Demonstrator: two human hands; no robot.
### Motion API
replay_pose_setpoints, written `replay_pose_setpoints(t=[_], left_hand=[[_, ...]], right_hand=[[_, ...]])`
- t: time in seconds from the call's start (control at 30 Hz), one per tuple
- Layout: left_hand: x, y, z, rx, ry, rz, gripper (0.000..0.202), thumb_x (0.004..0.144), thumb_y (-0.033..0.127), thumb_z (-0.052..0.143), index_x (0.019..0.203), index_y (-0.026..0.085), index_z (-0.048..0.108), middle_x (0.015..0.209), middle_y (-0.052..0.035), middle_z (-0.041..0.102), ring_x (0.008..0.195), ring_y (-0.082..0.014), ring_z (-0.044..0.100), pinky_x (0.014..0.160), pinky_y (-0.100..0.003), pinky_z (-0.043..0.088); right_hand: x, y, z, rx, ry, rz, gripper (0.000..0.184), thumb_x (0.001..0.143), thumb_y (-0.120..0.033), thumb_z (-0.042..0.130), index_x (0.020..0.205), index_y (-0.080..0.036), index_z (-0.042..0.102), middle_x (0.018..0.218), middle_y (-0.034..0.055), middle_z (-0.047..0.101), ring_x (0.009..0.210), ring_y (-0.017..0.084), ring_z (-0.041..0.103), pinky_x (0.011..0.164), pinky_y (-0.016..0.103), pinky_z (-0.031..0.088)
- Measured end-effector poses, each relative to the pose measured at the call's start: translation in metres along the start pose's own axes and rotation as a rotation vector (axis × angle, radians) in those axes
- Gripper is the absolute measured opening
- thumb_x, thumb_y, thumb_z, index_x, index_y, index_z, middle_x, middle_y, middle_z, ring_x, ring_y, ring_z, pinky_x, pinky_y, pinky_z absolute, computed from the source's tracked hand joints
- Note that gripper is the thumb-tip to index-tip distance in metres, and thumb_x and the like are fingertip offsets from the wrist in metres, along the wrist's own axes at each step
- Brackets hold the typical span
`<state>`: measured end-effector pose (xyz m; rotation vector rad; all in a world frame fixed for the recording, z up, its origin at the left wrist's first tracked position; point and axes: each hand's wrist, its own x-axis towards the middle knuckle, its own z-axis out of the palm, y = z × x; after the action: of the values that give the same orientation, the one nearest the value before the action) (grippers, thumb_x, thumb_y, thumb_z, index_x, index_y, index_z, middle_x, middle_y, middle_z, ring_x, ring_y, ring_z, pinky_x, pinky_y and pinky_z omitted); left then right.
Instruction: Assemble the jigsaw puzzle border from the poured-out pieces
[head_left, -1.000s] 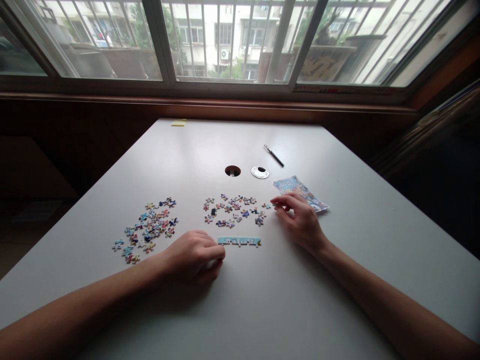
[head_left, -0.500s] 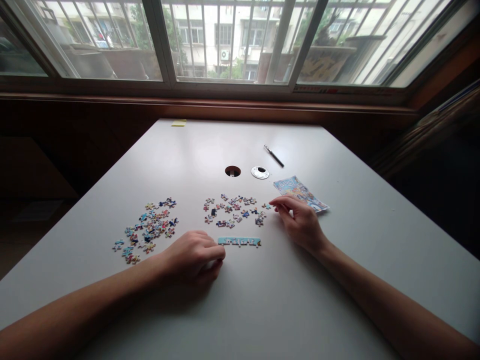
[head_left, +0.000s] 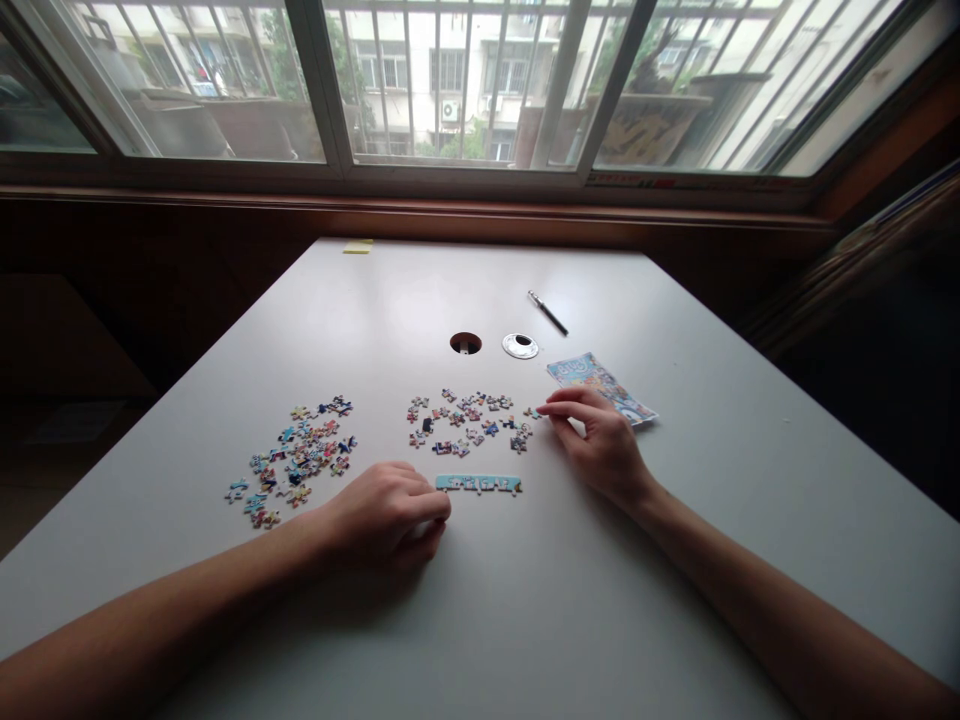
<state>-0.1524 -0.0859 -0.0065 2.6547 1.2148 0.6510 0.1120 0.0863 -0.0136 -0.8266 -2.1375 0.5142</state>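
A joined strip of light-blue jigsaw pieces [head_left: 480, 483] lies on the white table in front of me. Just left of its end rests my left hand [head_left: 394, 510], fingers curled closed; whatever they may hold is hidden. My right hand [head_left: 596, 440] is at the right edge of the middle group of loose jigsaw pieces [head_left: 471, 410]. Its index finger reaches out to a single puzzle piece [head_left: 532, 412] on the table, with the thumb a little apart from the finger. Behind that hand is a colourful picture sheet [head_left: 592, 375], partly covered by it.
A larger heap of loose puzzle pieces [head_left: 307, 455] spreads at the left. Farther back are a round cable hole [head_left: 466, 343], its metal cover [head_left: 520, 346] and a pen [head_left: 548, 312]. A yellow sticky note [head_left: 358, 246] marks the far edge, below the window.
My right hand's fingers have shifted slightly, and its thumb and index finger look a little farther apart. The left hand and the pieces stay where they were.
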Motion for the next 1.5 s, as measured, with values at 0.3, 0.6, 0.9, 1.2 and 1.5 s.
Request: replay_pose_setpoints(t=[0.3,0.6,0.9,1.2,1.5], left_hand=[[0.0008,0.0003,-0.0007,0.009,-0.007,0.005,0.01,0.085,0.018,0.049,0.076,0.021,0.051,0.061,0.0016,0.056,0.054,-0.0121,0.05,0.06,-0.028,0.042],[0.0007,0.0007,-0.0009,0.007,-0.01,0.004,0.01,0.085,0.018,0.048,0.076,0.021,0.051,0.061,0.0016,0.056,0.054,-0.0124,0.049,0.06,-0.028,0.041],[0.0005,-0.0002,0.0002,0.001,-0.02,-0.002,0.01,0.085,0.018,0.049,0.076,0.021,0.051,0.062,0.0018,0.055,0.055,-0.0125,0.049,0.061,-0.028,0.041],[-0.0005,-0.0001,0.0004,-0.001,-0.021,-0.001,0.009,0.085,0.017,0.049,0.076,0.02,0.051,0.062,0.0017,0.056,0.054,-0.0124,0.049,0.061,-0.028,0.04],[0.0005,0.0001,-0.0006,-0.003,-0.02,0.002,0.009,0.084,0.017,0.049,0.076,0.02,0.051,0.062,0.002,0.055,0.054,-0.0124,0.048,0.061,-0.028,0.04]], right_hand=[[0.0004,-0.0014,0.0,0.0,-0.02,-0.001,0.019,0.089,-0.018,0.056,0.091,-0.024,0.074,0.097,0.007,0.066,0.094,0.023,0.063,0.088,0.042,0.053],[0.0,-0.0057,-0.0012,0.023,-0.034,0.042,0.018,0.086,-0.019,0.057,0.09,-0.024,0.074,0.097,0.0079,0.065,0.094,0.023,0.063,0.078,0.039,0.057],[0.0007,-0.0081,-0.0022,0.034,-0.045,0.055,0.019,0.085,-0.016,0.055,0.089,-0.023,0.073,0.095,0.0074,0.065,0.092,0.023,0.062,0.075,0.038,0.056],[0.0009,-0.0083,-0.0024,0.048,-0.049,0.041,0.02,0.083,-0.01,0.053,0.085,-0.022,0.07,0.092,0.0063,0.064,0.09,0.022,0.06,0.074,0.035,0.053],[0.001,-0.0078,-0.0019,0.052,-0.046,0.027,0.021,0.083,-0.009,0.052,0.087,-0.021,0.068,0.092,0.0064,0.064,0.09,0.022,0.06,0.073,0.035,0.053]])
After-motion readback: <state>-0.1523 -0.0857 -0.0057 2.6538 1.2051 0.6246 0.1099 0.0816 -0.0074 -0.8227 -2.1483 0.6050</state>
